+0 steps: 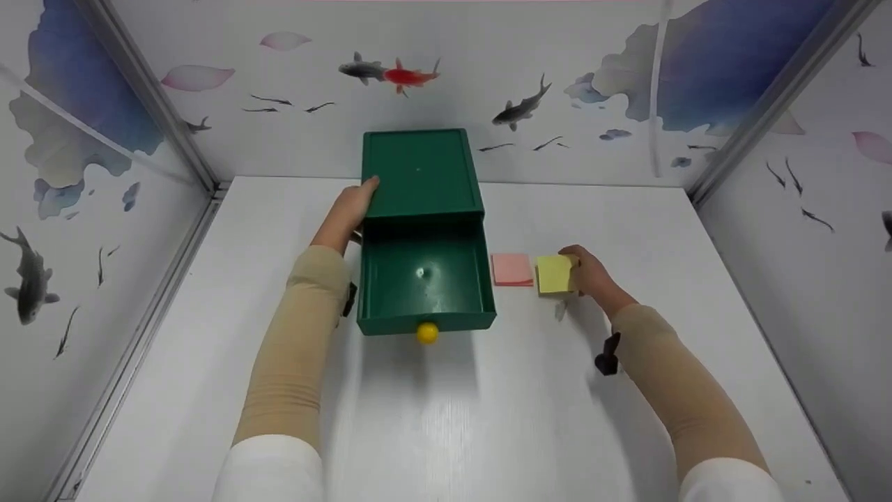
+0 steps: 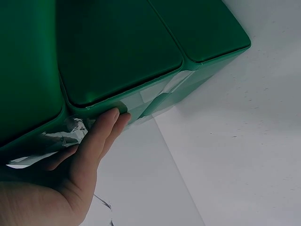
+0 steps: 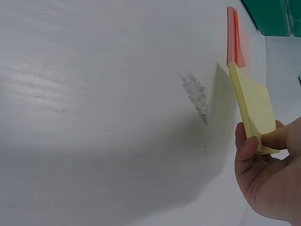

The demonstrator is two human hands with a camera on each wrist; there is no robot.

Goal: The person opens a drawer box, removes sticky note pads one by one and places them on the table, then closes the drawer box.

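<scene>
Pressing nearly straight fingers (image 2: pixel 97 135) to a green drawer box (image 1: pixel 422 171), the left hand (image 1: pixel 352 209) is partly hidden behind its side in the head view; the left wrist view crops the box. The right hand (image 1: pixel 592 275) pinches a yellow pad (image 1: pixel 555 274) between thumb and curled fingers, with a pink pad (image 1: pixel 512 269) just left of that grip, beside the pulled-out drawer (image 1: pixel 421 296), which lies between both hands.
</scene>
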